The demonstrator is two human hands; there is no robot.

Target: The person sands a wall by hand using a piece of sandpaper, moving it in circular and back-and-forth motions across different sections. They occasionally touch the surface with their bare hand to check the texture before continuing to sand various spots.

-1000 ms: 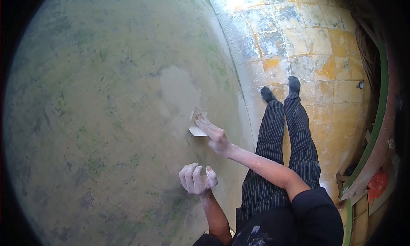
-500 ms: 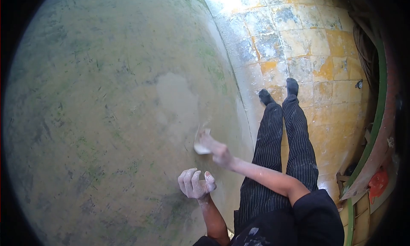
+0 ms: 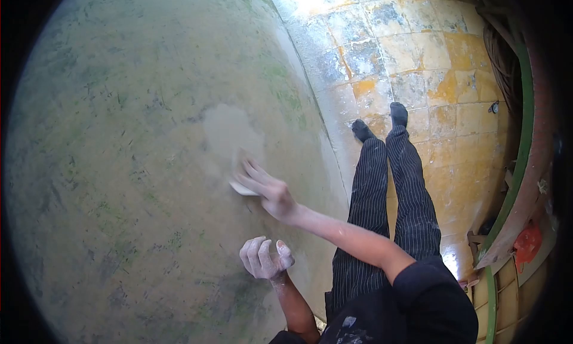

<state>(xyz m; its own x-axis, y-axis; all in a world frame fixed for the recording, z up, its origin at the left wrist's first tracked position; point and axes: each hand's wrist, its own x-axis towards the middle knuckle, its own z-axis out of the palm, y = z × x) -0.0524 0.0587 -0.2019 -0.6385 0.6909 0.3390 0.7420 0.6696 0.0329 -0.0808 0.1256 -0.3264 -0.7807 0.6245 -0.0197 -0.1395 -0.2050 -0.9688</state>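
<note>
— What is the person's right hand (image 3: 267, 193) doing on that big curved surface (image 3: 119, 165)?

— It lies flat, fingers spread and stretched out, pressing a small pale sheet (image 3: 242, 189), probably sandpaper, against the wall. Nothing is pinched: the sheet is trapped between fingertips and surface, likely because an open palm follows the curve better than a closed grip would.

— And where exactly does the sheet sit?

— Just below a lighter, smoother-looking patch (image 3: 230, 132), touching its lower edge, with one corner poking out left of the fingers.

— The left hand (image 3: 261, 258)?

— Lower down and apart from the sheet, coated in white dust, fingers loosely curled and resting on the surface. It holds nothing; it looks like a brace that steadies the body against the curve.

— What else is around?

— The person's striped trousers (image 3: 394, 189) stretch over a worn yellow tiled floor (image 3: 418, 63), close beside the curved wall. A red object (image 3: 526, 245) sits at the right edge, too small to identify.

— Any brand or lettering?

— None can be read anywhere.
</note>
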